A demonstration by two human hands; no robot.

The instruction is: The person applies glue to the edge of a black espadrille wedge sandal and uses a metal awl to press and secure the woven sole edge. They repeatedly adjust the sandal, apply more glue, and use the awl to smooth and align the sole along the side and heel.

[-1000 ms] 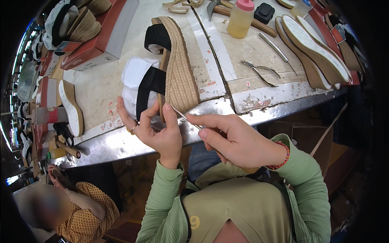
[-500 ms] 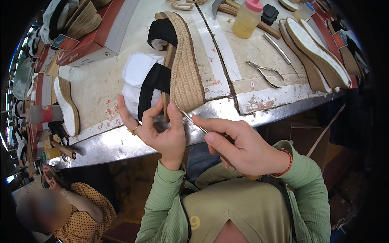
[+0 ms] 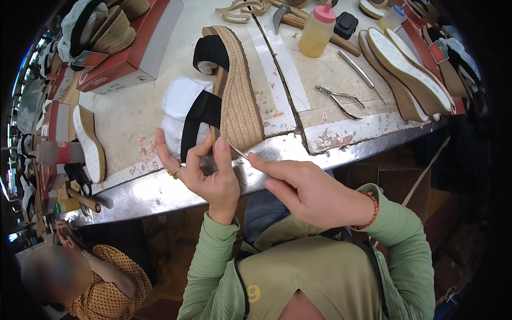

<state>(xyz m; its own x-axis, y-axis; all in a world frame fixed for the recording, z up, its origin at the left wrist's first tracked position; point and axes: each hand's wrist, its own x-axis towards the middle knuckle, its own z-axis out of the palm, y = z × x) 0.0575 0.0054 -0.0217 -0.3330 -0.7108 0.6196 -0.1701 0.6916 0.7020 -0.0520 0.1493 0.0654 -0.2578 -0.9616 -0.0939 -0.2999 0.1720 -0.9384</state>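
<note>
A wedge sandal [image 3: 241, 101] with a braided, rope-covered sole lies on its side at the bench's near edge. Its black straps are stuffed with white paper. My left hand [image 3: 208, 178] grips the near end, its fingers bent around the papered strap and the edge of the sole. Between the fingers of my right hand [image 3: 320, 192] is a thin metal pointed tool [image 3: 240, 152]. The tool's tip meets the sandal's near end, right beside my left index finger. Most of its shaft and any handle are hidden by my right hand.
Nippers [image 3: 338, 100], a slim metal spike [image 3: 360, 71], a bottle of yellow liquid [image 3: 317, 34] and a hammer [image 3: 280, 18] lie to the right. Farther right are several wedge soles [image 3: 410, 69]. A red shoe box [image 3: 120, 66] stands left. A person [image 3: 109, 277] sits lower left.
My right hand has turned over and slid nearer the tool's tip, so less of the shaft shows. My left hand keeps its grip on the sandal. The whole view has shifted slightly.
</note>
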